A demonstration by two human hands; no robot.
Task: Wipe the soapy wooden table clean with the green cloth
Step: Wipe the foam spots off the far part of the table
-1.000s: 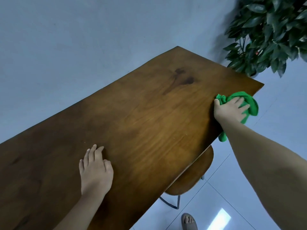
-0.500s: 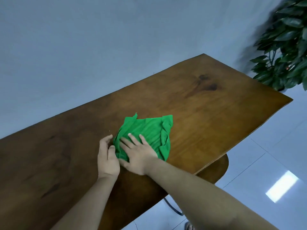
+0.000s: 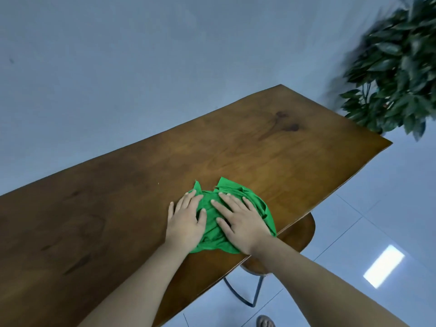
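Green cloth (image 3: 213,228) bunched on wooden table (image 3: 271,161), near front edge.
L hand (image 3: 185,223) + R hand (image 3: 243,223) flat, fingers spread, pressing cloth for wiping pressure; no pinch.

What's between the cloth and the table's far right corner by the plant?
Head view: nothing. Only bare wooden table runs from the green cloth to that corner.

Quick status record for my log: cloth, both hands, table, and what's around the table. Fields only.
cloth: green cloth, bunched, lying on the table near its near edge
left hand: left hand flat, palm down, on the cloth's left part
right hand: right hand flat, fingers spread, pressing on the cloth
table: wooden table, dark knot marks, no suds discernible
under table: wooden stool
beyond far end: leafy plant, blurred
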